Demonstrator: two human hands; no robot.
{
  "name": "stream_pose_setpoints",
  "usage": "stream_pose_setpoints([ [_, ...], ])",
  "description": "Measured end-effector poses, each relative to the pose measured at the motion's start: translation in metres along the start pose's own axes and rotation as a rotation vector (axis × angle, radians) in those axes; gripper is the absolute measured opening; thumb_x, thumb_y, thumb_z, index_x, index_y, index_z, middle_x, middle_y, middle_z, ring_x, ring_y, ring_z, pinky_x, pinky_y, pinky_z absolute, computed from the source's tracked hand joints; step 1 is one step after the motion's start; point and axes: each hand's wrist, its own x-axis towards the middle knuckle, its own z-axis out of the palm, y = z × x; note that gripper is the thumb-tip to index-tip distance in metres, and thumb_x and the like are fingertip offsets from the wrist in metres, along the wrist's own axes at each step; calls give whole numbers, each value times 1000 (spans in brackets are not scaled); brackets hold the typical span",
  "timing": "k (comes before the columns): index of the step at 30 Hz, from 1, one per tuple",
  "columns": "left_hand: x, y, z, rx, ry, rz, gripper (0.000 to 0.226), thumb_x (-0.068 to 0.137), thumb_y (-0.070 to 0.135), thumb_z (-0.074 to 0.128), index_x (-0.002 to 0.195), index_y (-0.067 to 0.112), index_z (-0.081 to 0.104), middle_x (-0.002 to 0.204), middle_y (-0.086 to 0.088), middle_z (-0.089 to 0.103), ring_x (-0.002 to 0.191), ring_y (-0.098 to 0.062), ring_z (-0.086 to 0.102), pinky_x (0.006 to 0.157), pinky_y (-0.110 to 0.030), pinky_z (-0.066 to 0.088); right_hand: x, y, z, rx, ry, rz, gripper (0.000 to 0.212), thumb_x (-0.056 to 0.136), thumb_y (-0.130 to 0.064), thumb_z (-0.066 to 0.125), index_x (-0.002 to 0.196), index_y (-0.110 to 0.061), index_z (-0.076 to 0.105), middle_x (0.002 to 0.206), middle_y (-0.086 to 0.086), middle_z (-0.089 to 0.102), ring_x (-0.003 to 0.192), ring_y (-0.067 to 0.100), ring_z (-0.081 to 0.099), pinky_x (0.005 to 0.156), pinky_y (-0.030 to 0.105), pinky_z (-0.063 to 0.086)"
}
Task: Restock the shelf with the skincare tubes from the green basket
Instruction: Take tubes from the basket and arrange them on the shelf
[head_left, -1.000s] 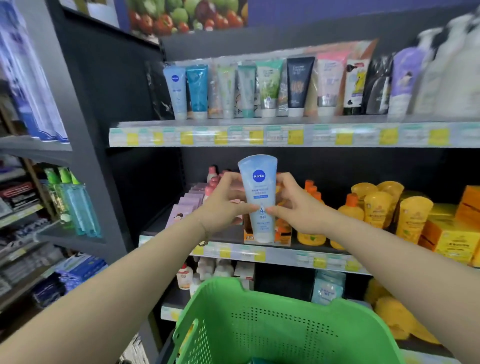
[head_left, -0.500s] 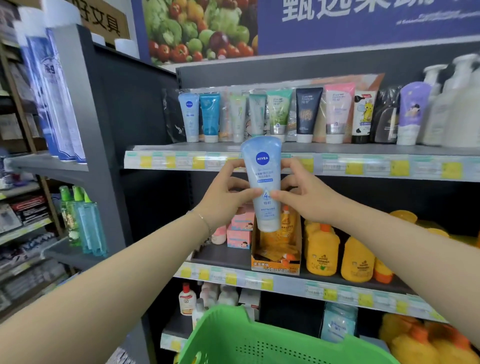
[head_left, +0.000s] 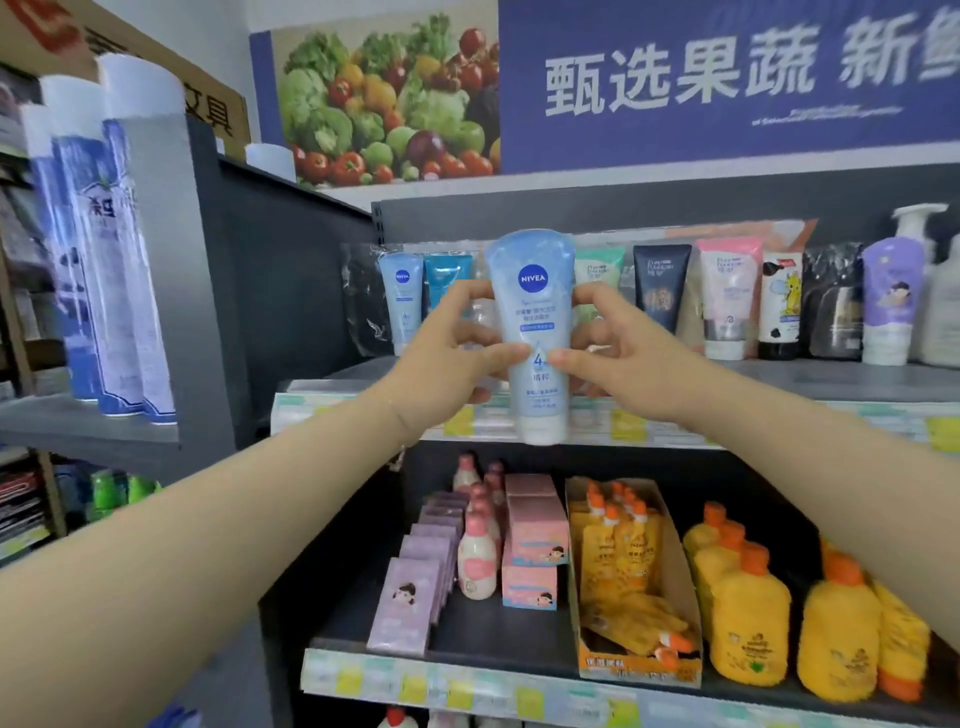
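At the centre of the frame I see a light blue tube (head_left: 532, 332), upright with its cap down, pinched from both sides. The left hand (head_left: 441, 364) curls thumb and fingers on the tube's left edge, and the right hand (head_left: 623, 358) does so on its right edge. The tube is held in front of the upper shelf (head_left: 779, 374), where a row of tubes (head_left: 727, 291) stands cap down. Lower right of centre, on the lower shelf (head_left: 493, 639), an open cardboard box (head_left: 636, 670) holds yellow pouches (head_left: 618, 551) with orange caps. Yellow bottles (head_left: 748, 623) stand just beside it.
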Motion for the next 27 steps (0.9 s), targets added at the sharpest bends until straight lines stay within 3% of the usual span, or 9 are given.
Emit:
stream_pose_setpoints([
  [4,19,-2,-31,-16,11,20,44,89,14,68,125,28,47,93,-5,64,77,-16,66,67,-33,51,33,-14,17,5,40,-14,33,94,-10,60,120,-19,41,93,15,65,68,15,65,54,13,47],
  [6,27,-8,-48,-24,17,24,42,89,16,68,124,30,49,92,-4,66,75,-15,66,70,-35,53,49,-18,26,13,38,-24,30,95,-11,59,117,-23,43,90,12,67,68,14,65,60,20,50],
  [8,37,-13,-63,-42,19,21,40,89,18,68,121,33,51,94,-3,70,76,-15,67,77,-39,55,67,-19,34,14,39,-22,27,95,-15,60,110,-33,46,92,9,70,71,15,66,73,37,52],
  [10,47,-17,-77,-66,31,19,39,89,17,68,120,34,52,99,-7,70,76,-15,68,73,-38,55,84,-20,42,11,59,-20,29,94,-16,62,107,-37,48,92,7,71,70,14,67,74,41,52],
  [12,58,-21,-90,-79,48,20,40,89,14,68,120,33,52,96,-7,69,72,-12,66,64,-31,52,102,-22,49,-10,84,-14,32,94,-16,63,117,-32,47,90,3,71,68,11,67,70,36,51],
  [14,70,-26,-100,-68,77,11,38,89,13,68,120,29,52,95,-8,69,70,-10,66,58,-26,49,119,-23,56,-14,109,11,36,94,-15,63,124,-23,44,89,1,70,65,8,66,62,23,50],
  [18,102,-41,-114,-24,187,-61,35,86,11,71,115,17,51,99,-8,72,76,-15,70,50,-19,47,155,-17,73,-20,172,96,29,92,-14,65,112,-17,43,87,3,69,66,11,64,48,12,43],
  [22,133,-64,-120,50,311,-122,30,80,13,76,100,20,55,97,-4,72,87,-23,71,69,-31,53,191,-5,90,-21,233,159,27,90,-11,67,109,-18,49,95,10,67,70,15,64,42,12,42],
  [27,157,-80,-126,119,423,-148,27,78,11,76,91,22,55,105,-3,63,91,-25,68,78,-35,56,224,-1,103,-30,254,240,29,89,-2,61,113,-18,61,94,7,64,78,23,67,46,18,45],
])
